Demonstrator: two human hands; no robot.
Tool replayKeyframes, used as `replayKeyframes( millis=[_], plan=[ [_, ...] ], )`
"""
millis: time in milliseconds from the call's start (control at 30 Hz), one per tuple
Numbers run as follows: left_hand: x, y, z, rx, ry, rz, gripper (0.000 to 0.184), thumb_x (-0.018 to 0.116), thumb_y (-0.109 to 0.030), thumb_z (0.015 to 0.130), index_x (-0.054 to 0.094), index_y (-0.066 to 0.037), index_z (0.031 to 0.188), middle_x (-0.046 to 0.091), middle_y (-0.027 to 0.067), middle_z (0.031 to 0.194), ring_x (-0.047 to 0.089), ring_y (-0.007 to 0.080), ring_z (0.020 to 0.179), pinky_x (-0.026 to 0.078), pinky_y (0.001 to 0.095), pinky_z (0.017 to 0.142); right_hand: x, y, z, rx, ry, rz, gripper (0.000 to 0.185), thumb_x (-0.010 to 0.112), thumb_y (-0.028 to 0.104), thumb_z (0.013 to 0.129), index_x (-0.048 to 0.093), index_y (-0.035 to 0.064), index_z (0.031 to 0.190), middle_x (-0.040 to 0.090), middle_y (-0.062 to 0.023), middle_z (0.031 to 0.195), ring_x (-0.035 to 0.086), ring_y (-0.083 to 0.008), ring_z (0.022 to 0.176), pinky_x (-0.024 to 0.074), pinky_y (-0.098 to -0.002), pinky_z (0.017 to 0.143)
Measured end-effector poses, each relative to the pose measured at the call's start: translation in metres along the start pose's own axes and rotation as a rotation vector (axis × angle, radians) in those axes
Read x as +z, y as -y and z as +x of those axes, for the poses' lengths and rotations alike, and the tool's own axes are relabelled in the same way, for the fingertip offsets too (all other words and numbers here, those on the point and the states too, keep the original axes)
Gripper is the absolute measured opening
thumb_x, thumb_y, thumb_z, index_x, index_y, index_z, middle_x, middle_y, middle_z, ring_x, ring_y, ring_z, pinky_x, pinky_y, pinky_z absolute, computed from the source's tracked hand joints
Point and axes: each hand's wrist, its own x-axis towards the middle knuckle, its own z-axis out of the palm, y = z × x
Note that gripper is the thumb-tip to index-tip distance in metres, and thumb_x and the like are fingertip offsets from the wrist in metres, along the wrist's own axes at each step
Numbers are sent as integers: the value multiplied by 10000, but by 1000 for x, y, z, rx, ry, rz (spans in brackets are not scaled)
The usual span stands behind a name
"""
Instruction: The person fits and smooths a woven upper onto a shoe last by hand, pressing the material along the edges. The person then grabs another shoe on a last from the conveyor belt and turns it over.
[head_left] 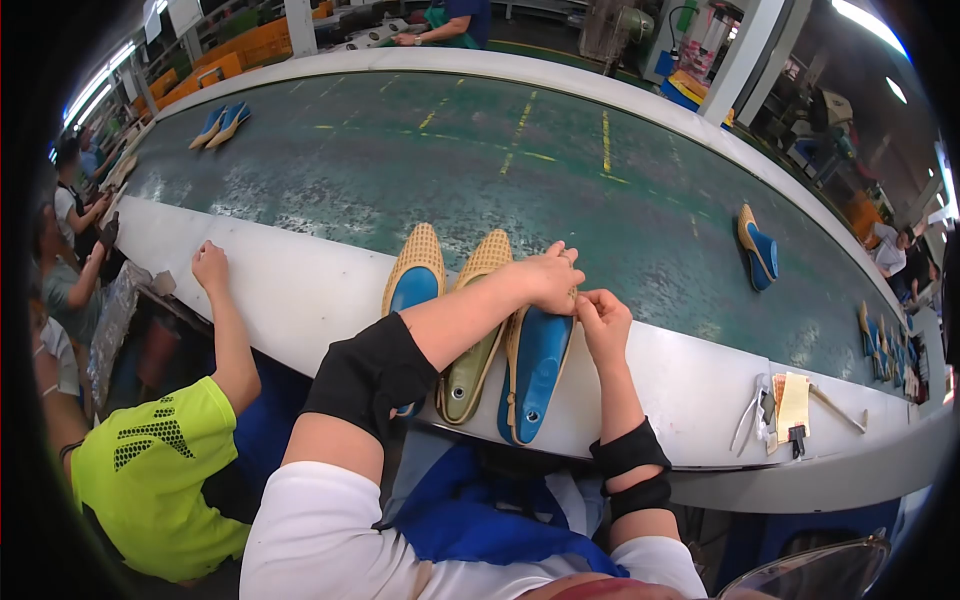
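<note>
Three shoes with tan woven toes stand side by side at the table edge before me. My left hand (553, 280) is closed over the toe of the rightmost shoe (540, 365), which has a blue inside with a metal-ringed hole near the heel. At that shoe's right edge my right hand (606, 322) pinches with thumb and finger, touching the left fingertips; what lies in the pinch is too small to tell. The middle shoe (468, 375) has an olive-green inside. My left forearm partly hides it and the left shoe (416, 285), which is blue inside.
Beyond the white ledge (690, 390) runs a green conveyor belt (400, 170). It carries a pair of shoes (221, 125) far left and a single shoe (757, 248) right. Pliers (752, 412) and paper tags (792, 402) lie right. A co-worker in a yellow-green shirt (160, 470) sits left.
</note>
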Motion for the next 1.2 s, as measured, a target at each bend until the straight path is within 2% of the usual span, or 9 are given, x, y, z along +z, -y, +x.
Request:
replayKeyframes(
  millis=[100, 167, 400, 467, 600, 1200],
  plan=[
    [0, -3, 3, 3, 14, 18, 534, 533, -370, 781, 482, -72, 1220, 251, 245, 1387, 175, 426, 1304, 279, 460, 1033, -3, 2, -1, 19, 25, 8, 107, 565, 65, 800, 600, -34, 781, 597, -26, 659, 540, -63, 593, 426, -195, 557],
    [1, -1, 4, 11, 1, 47, 539, 538, -374, 778, 483, -73, 1221, 253, 247, 1386, 178, 429, 1302, 281, 464, 1030, -2, 0, 0, -6, 4, -21, 126, 589, 95, 787, 604, -28, 766, 614, -28, 639, 526, -47, 565, 409, -192, 523],
    [-1, -6, 2, -11, 5, 10, 548, 537, -374, 776, 476, -76, 1231, 257, 241, 1388, 181, 421, 1304, 291, 454, 1027, -7, 1, -1, 8, 29, 6, 135, 587, 105, 793, 608, -26, 770, 607, -16, 638, 521, -40, 572, 407, -191, 528],
    [-2, -8, 1, -24, 7, -15, 554, 535, -371, 777, 471, -74, 1241, 254, 240, 1389, 176, 415, 1308, 291, 453, 1028, -7, 3, -2, 40, 43, 21, 89, 559, 52, 801, 598, -27, 788, 590, -16, 674, 529, -60, 604, 412, -191, 560],
    [-3, -7, 0, -10, 21, -1, 557, 532, -366, 778, 467, -73, 1248, 251, 237, 1393, 172, 411, 1311, 290, 451, 1030, -7, 7, -3, 23, 29, -8, 89, 560, 52, 798, 596, -28, 783, 591, -18, 669, 529, -60, 601, 412, -193, 556],
    [-3, -12, 3, -16, 14, 23, 545, 523, -360, 780, 469, -84, 1246, 253, 243, 1389, 170, 410, 1312, 282, 453, 1034, -11, 2, -2, -9, 8, -23, 144, 594, 115, 786, 619, -27, 783, 607, -20, 625, 522, -45, 559, 408, -195, 521]
  ],
)
